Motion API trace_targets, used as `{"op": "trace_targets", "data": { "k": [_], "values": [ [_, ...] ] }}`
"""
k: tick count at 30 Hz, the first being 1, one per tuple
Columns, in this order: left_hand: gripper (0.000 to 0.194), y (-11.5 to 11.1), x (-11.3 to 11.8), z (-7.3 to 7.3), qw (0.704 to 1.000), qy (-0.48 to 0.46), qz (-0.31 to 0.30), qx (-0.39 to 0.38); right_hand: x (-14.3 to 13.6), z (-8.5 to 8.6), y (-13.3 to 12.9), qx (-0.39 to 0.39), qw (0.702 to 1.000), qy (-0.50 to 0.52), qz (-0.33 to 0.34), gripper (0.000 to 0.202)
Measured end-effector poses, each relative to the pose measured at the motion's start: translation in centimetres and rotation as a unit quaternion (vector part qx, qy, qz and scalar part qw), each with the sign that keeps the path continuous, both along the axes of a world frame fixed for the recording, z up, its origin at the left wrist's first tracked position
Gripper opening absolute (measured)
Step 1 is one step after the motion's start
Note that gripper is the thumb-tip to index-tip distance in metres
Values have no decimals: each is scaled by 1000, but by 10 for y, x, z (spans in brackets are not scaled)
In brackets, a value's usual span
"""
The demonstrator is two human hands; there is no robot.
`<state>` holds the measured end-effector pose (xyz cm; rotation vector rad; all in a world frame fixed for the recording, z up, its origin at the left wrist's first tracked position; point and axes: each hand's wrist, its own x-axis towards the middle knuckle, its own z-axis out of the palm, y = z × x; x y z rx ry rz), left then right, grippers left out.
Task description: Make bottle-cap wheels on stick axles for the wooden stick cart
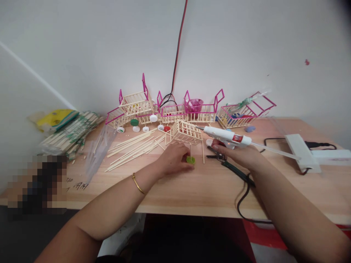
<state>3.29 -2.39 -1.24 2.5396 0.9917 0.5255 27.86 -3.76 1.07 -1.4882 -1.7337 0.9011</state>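
Observation:
My right hand (233, 153) is closed around the grip of a white hot glue gun (227, 137), its nozzle pointing left. A clear glue stick (274, 150) sticks out of the back of the gun. Close to the nozzle tip stands a small cart frame (188, 132) of plain wooden sticks, tilted on the table. My left hand (177, 159) pinches a green bottle cap (191, 160) below that frame. An upright thin stick rises from the cap toward the frame. My left palm and some fingertips are hidden from view.
Several finished stick carts (172, 114) with pink edges and cap wheels line the wall, one holding a pink cup (195, 106). Loose sticks (134, 149) lie left of my hand. Wrapped chopsticks (72, 133) are farther left. A power strip (303, 153) and black cable (238, 204) occupy the right.

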Motion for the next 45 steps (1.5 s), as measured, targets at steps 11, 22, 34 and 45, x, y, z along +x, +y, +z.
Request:
{"op": "trace_targets", "data": {
  "k": [11,22,34,45],
  "values": [
    [18,0,-2,-3,989,-143,-11,-40,1,-2,1,9,1000,-10,3,26],
    [9,-1,2,-5,980,-193,-21,-53,1,-5,2,4,1000,8,10,29],
    [12,-1,1,-2,983,-177,32,-37,4,-6,4,7,1000,-17,15,29],
    [16,0,0,-2,987,-155,24,-19,3,-5,3,23,999,-20,16,29]
  ]
}}
